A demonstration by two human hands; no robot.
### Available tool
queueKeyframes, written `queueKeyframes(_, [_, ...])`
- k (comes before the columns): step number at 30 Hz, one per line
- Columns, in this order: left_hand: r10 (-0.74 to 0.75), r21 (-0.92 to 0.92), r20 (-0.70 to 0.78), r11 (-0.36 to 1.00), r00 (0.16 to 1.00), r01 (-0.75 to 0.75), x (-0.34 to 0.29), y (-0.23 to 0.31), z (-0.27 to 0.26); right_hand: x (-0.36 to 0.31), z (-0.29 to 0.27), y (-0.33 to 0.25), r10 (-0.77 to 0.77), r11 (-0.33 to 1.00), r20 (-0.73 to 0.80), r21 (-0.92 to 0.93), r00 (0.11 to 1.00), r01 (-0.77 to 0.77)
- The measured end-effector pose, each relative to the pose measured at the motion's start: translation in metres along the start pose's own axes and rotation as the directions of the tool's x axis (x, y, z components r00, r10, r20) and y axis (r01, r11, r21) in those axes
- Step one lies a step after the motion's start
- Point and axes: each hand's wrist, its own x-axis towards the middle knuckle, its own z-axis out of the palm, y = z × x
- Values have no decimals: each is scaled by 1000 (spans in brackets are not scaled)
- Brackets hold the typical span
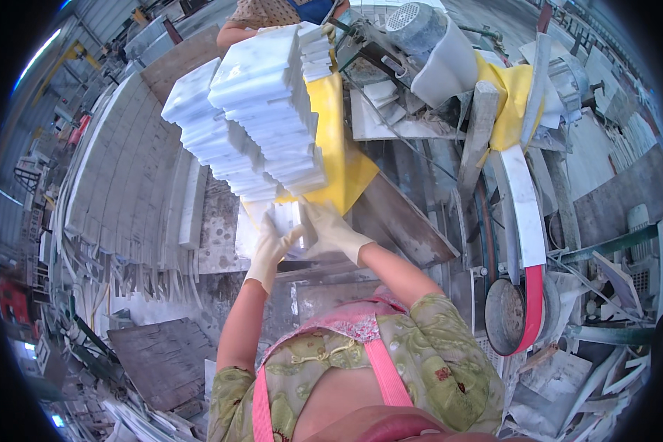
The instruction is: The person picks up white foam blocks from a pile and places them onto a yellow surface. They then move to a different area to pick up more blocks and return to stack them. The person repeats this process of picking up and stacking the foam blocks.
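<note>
My left hand [272, 247], in a cream rubber glove, grips the left side of a small bundle of white marble tiles [287, 216], thumb toward me. Against the bundle's right side presses my right hand [333, 227], gloved alike and slightly blurred; its fingertips are partly hidden. The bundle stands on edge at the near end of the bench. Just beyond it rise two tall, uneven stacks of grey-veined white marble tiles, the right stack [261, 77] and the left stack [202, 118]. Under and beside them spreads a yellow sheet [339, 151].
Across the bench stands a co-worker [280, 13], partly hidden by the stacks. Long grey slabs [118, 169] lean at left. A belt machine at right has a motor [418, 28], a white and red belt [524, 214] and a wheel [505, 315]. A dark board [162, 361] lies lower left.
</note>
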Motion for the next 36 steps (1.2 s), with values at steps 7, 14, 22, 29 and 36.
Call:
queueKeyframes(7, [74, 27, -27, 997, 997, -74, 6, -1, 1, -1, 4, 2, 32, 999, 16, 28, 999, -32])
queueKeyframes(14, [-124, 131, -7, 984, 992, 124, -6, 31, -3, -2, 2, 5, 26, 990, 28, 140, 999, -30])
queueKeyframes(22, [-203, 540, -170, 800, 964, 263, -5, 56, 12, 9, 23, 18, -84, 994, -84, -74, 993, 78])
queueKeyframes(29, [-157, 457, -164, 863, 974, 217, 6, 34, 11, 5, 33, 19, -173, 981, -265, -138, 949, 140])
queueKeyframes(36, [-14, 441, -151, 894, 988, 81, 12, 12, 14, -90, -18, 23, -116, 991, -568, -117, 815, 60])
